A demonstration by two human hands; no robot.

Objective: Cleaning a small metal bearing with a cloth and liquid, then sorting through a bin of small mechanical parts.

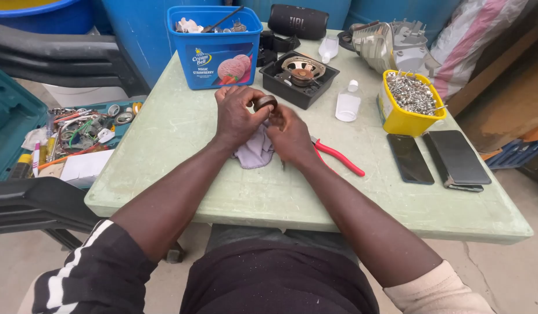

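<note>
Fingers of the left hand and the right hand pinched a dark round ring between them at the frame's centre, above a pale cloth. Red-handled pliers lay just right on the green surface; a black tray sat behind.

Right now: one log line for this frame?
left hand: grips dark ring | right hand: on ring, grey cloth beneath | red pliers beside
</note>
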